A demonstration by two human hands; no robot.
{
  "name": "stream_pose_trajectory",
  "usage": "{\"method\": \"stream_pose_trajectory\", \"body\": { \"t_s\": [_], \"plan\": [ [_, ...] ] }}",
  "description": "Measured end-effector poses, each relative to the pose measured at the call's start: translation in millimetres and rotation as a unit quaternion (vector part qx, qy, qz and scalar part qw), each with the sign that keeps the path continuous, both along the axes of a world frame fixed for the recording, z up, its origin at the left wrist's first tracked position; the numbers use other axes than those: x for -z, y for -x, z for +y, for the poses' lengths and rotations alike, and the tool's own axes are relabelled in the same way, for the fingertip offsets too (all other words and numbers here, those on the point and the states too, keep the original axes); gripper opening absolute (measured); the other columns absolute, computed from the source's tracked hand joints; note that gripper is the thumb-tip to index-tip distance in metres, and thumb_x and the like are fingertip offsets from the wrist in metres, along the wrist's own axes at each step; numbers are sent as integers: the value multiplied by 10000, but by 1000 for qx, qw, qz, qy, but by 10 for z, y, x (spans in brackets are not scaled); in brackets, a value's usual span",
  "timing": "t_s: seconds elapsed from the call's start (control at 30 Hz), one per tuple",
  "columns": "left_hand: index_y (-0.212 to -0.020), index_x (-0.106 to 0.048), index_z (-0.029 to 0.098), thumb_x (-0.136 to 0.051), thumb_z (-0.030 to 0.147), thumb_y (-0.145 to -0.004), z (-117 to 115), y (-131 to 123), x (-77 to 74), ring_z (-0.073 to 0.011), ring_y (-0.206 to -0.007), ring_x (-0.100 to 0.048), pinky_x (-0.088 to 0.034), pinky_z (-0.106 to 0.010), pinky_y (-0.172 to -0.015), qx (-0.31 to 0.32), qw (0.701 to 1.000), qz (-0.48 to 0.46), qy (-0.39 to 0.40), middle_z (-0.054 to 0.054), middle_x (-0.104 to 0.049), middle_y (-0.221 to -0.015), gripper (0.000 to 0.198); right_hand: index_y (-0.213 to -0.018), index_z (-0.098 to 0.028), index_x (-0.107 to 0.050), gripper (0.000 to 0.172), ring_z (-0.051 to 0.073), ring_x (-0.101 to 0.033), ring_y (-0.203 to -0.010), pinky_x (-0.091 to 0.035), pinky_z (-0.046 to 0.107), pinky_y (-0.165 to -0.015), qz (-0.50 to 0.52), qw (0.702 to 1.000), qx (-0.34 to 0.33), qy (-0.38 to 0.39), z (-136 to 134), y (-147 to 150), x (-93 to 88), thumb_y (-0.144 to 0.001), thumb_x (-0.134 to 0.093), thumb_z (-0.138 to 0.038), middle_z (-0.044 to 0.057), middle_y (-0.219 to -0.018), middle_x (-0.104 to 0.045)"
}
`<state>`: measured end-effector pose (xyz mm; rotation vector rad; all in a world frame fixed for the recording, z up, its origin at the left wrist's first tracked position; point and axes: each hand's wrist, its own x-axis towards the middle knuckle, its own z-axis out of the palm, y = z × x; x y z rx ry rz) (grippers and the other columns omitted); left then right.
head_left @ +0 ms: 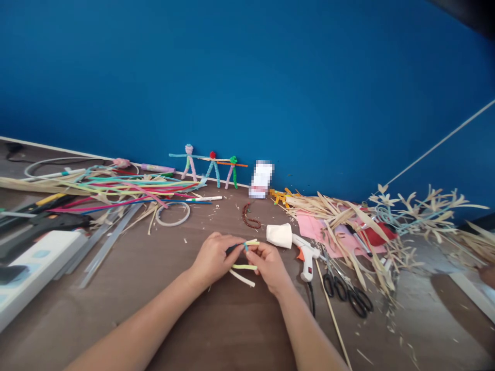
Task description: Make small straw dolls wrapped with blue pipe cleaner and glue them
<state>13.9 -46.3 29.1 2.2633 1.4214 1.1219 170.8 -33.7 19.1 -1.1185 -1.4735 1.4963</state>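
Observation:
My left hand point(214, 260) and my right hand point(268, 267) meet in the middle of the brown table point(228, 330). Their fingertips pinch a small bundle of narrow strips point(245, 246), yellow with some blue. A yellow-green strip point(244, 267) and a cream strip point(242, 278) stick out below my fingers, and both seem to belong to the bundle. My fingers hide the bundle's centre.
Right of my hands lie a white paper cup point(279, 236), a hot glue gun point(307, 256) and black-handled scissors point(340, 288). Dried leaf strips point(332, 216) cover pink paper. Pipe-cleaner figures point(212, 169) stand against the blue wall point(247, 77). Coloured strips point(127, 191) lie left.

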Motion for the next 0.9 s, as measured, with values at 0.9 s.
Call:
{"method": "stream_pose_trajectory", "body": {
  "t_s": [0.9],
  "plan": [
    [-750, -604, 193, -406, 236, -822, -3, 17, -32, -109, -583, -501, -276, -298, -709, 62, 979, 171, -95, 4, -577, -582, 216, -679, -162, -590, 94, 118, -478, -574, -385, 241, -560, -134, 977, 52, -154, 22, -66, -68, -710, -531, -229, 2, -628, -565]
  ]
}}
